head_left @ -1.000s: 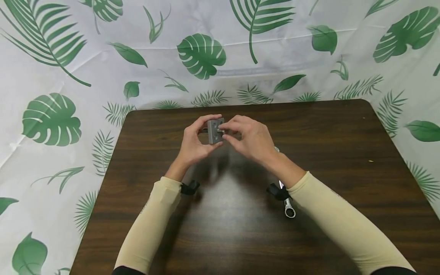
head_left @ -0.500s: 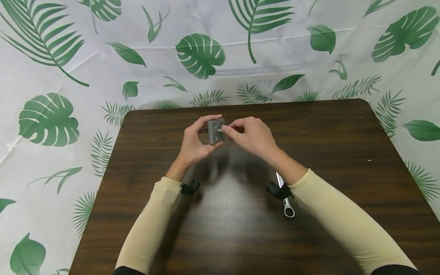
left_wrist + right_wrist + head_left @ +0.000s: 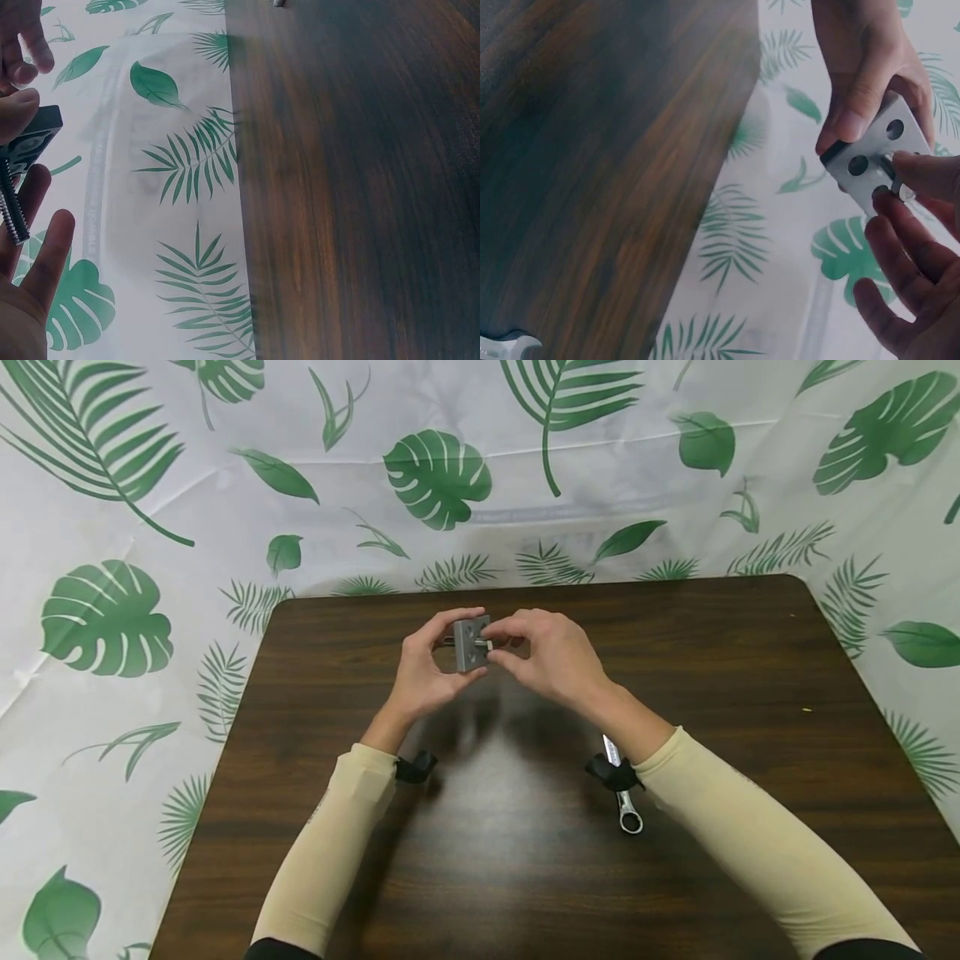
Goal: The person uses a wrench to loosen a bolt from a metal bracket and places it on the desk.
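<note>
My left hand (image 3: 423, 672) grips a square grey metal block (image 3: 462, 652) by its edges, up over the far part of the table. Several round holes show in the block's face in the right wrist view. A bolt (image 3: 483, 644) runs through the middle of the block, its head standing off the face toward the right. Thumb and fingers of my right hand (image 3: 558, 660) pinch that bolt head. On the block's other side, the left wrist view shows the bolt's threaded shank (image 3: 13, 206) sticking out past my fingers.
A combination wrench (image 3: 629, 814) lies on the dark wooden table (image 3: 495, 877), partly covered by my right forearm and a black strap (image 3: 611, 774). A tiny yellow scrap (image 3: 807, 710) lies at the right. Behind the table hangs a leaf-patterned white cloth (image 3: 337, 527).
The right hand's fingers have turned about the bolt head, wrapping over it half a second ago and spreading to either side of it now. The left hand and block have barely moved.
</note>
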